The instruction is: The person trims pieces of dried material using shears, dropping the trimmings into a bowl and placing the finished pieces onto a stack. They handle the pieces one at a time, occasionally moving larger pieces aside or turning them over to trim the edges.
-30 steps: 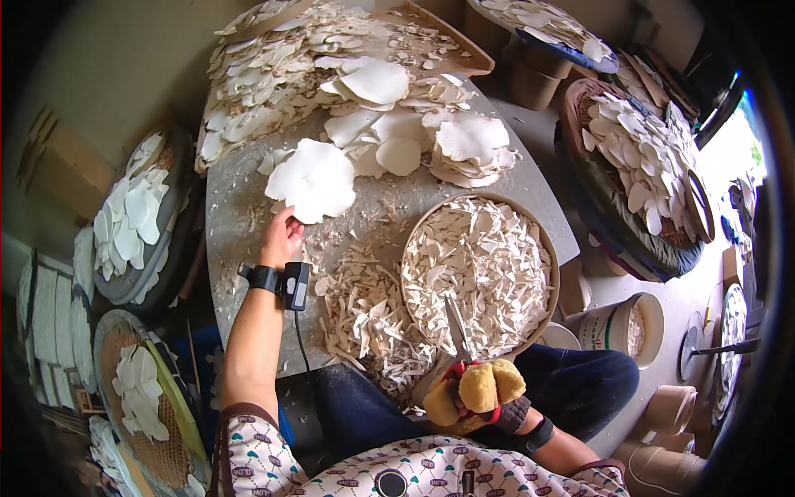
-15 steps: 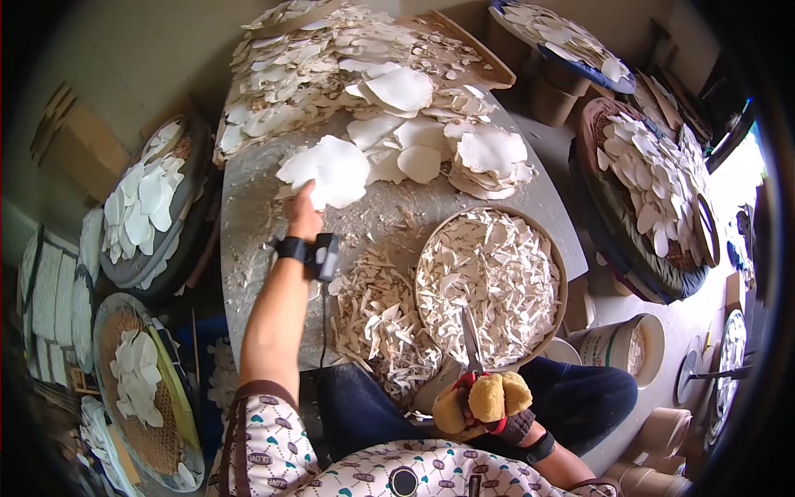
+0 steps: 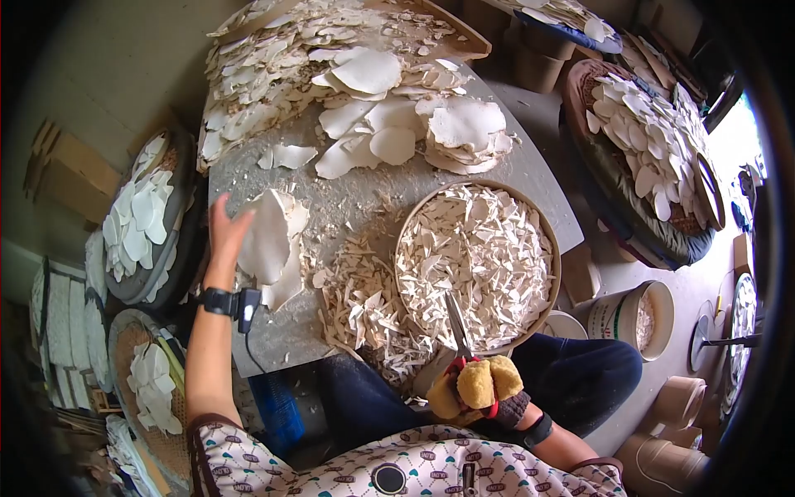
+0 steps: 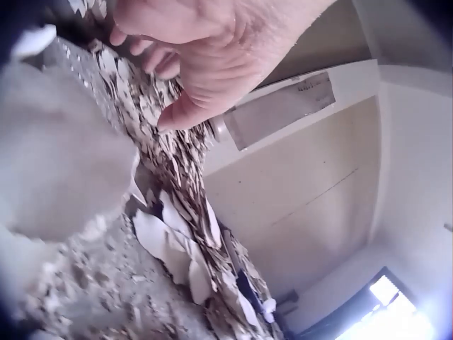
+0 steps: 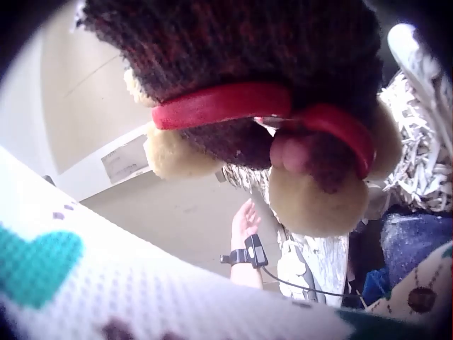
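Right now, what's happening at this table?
A person's bare left hand is beside a large thin white sheet over a grey table. Whether they touch is unclear. The right hand, in a dark knitted glove with yellow padding, holds red-handled metal scissors, blades over a round tan-rimmed tray full of white slivers.

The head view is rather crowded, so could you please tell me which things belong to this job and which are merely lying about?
Belongs, apparently:
red-handled metal scissors
large off-white flat slice
round tan tray of white cuttings

Lying about, apparently:
flat brown cardboard
blue plastic container
beige round tubs
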{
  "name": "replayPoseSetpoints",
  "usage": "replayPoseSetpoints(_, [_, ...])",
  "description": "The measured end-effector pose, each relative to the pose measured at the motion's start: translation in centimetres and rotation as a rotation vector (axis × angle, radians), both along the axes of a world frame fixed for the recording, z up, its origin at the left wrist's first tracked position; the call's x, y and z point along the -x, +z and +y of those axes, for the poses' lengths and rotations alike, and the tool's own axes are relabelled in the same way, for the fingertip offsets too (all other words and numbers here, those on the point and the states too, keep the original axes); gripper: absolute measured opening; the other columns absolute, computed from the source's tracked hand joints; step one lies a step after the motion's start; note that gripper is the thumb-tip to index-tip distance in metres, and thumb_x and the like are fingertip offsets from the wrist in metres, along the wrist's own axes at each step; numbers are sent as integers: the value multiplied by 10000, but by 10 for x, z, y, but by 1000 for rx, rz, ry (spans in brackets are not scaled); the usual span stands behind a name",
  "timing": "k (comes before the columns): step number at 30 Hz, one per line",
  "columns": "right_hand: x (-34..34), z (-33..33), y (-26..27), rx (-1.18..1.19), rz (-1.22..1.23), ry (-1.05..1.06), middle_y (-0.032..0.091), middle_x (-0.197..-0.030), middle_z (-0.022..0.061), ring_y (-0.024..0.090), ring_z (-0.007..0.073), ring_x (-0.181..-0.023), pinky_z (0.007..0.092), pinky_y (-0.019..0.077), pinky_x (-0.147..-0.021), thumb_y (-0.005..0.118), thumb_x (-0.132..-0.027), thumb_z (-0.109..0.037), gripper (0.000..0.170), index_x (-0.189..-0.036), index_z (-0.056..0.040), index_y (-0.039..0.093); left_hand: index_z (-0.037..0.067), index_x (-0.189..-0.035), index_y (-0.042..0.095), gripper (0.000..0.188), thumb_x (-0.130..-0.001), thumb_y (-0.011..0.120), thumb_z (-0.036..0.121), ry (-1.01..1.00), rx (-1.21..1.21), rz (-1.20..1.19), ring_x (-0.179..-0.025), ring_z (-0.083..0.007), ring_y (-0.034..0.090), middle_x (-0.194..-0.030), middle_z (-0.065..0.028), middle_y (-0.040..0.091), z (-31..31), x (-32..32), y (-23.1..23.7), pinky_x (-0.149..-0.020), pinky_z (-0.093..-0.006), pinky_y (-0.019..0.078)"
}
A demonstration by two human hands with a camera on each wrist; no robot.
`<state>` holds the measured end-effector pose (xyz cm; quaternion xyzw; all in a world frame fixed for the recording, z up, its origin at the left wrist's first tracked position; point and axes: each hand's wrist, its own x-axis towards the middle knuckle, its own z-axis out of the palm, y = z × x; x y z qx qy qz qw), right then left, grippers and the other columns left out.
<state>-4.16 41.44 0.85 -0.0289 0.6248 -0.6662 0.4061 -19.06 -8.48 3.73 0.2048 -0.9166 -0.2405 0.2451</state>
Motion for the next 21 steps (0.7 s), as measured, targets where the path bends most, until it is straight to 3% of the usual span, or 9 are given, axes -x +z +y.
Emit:
replayPoseSetpoints(3, [-4,5,-7,187,-79,-89,509,-1195,129,477,251,-1129,396,337,-1012,519,-859,-220,394,-1187,-10,462,-16,-1096,567,409,-727,672,126,-345,-298,-86,-1026,-194,541,-1093,-126,591,33,50,-12,-902,-293,392])
replayPoseSetpoints(6, [-14,15,-44,551,-398,-196,507,-1193,87,462,205,-1143,346,331,-1015,650,-788,-254,486,-1188,-48,467,-23,-1074,581,375,-747,666,140,-497,-236,-145,-966,-181,565,-1033,-113,616,85,102,-18,-863,-278,413])
replayPoseSetpoints(9, [-17,22,-69,761,-709,-266,501,-1203,128,471,245,-1142,406,325,-1026,474,-889,-128,332,-1191,4,446,-56,-1065,559,609,-679,712,388,-467,-302,-134,-987,-266,576,-1043,-193,602,119,158,-32,-854,-312,436])
replayPoseSetpoints(12, [-6,13,-41,325,23,-38,591,-1051,105,575,170,-967,311,460,-879,619,-805,-64,302,-1084,16,533,-79,-1153,461,909,-594,679,605,-191,178,-305,-1031,-330,545,-1097,-243,558,145,198,-40,-880,-368,418])
replayPoseSetpoints(13, [-7,12,-47,369,-71,-54,593,-1046,103,578,164,-957,304,462,-871,618,-804,-59,291,-1074,15,539,-69,-1209,386,1049,-542,631,703,-166,197,-444,-1077,-365,502,-1150,-261,513,150,204,-38,-916,-420,375])
replayPoseSetpoints(15, [-12,14,-65,439,-312,-104,538,-1138,126,530,204,-1043,343,411,-931,559,-838,-100,346,-1149,28,475,-45,-1253,356,1083,-527,639,706,-115,237,-553,-1115,-337,472,-1193,-251,469,165,203,-40,-923,-391,374])
replayPoseSetpoints(17, [-10,8,-68,719,-733,-291,588,-1047,118,588,185,-947,320,469,-878,557,-841,-49,257,-1077,47,518,-34,-1254,364,1096,-499,661,702,-74,297,-548,-1111,-312,469,-1201,-223,447,180,200,-33,-879,-355,419])
replayPoseSetpoints(20, [-10,6,-71,723,-686,-295,584,-1049,126,585,195,-957,329,470,-884,539,-851,-43,248,-1079,51,512,-26,-1200,430,946,-534,709,585,-177,110,-466,-1050,-328,519,-1147,-237,503,174,204,-38,-839,-370,445])
replayPoseSetpoints(21, [-10,5,-71,723,-673,-292,582,-1050,129,584,199,-961,332,470,-887,533,-854,-41,246,-1080,52,509,-28,-1168,437,865,-543,755,479,-266,-73,-490,-991,-304,547,-1113,-221,524,169,205,-33,-790,-324,468])
